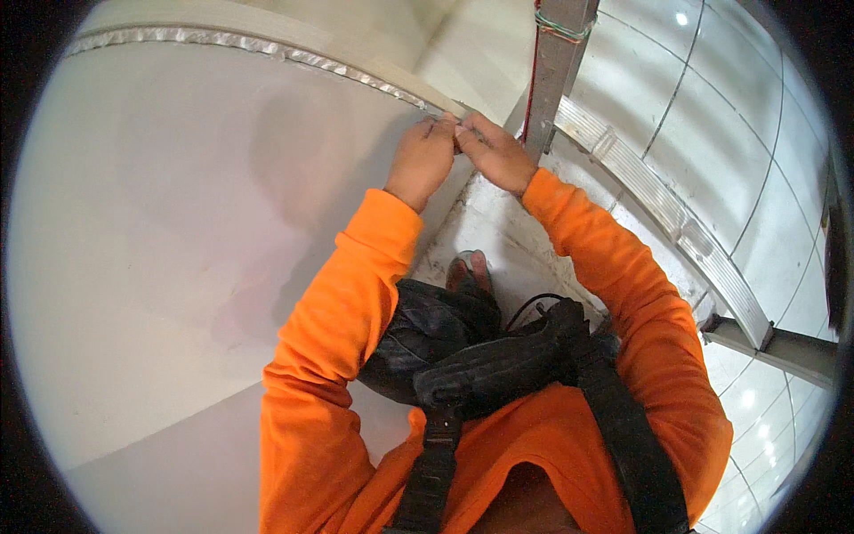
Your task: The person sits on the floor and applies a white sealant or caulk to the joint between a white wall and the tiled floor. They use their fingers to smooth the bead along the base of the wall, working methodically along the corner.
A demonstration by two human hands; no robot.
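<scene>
Both my hands meet at the right end of a crinkled whitish strip (pixel 240 40), which runs along the edge of a large pale panel (pixel 205 222). My left hand (pixel 422 160) is closed, its fingertips pinched together at the strip's end. Touching it from the right, my right hand (pixel 496 156) has its thumb and fingers bent inward in a pinch. Whatever lies between the fingertips is too small and too covered to make out.
Just right of my hands stands a metal post (pixel 553 80) with green wire (pixel 560 28) wound around it. A ribbed metal plank (pixel 663 214) slants down to a steel beam (pixel 801 351). Large white tiles (pixel 712 133) are beyond. My sandalled foot (pixel 470 270) rests on a whitish, rough ledge (pixel 511 236).
</scene>
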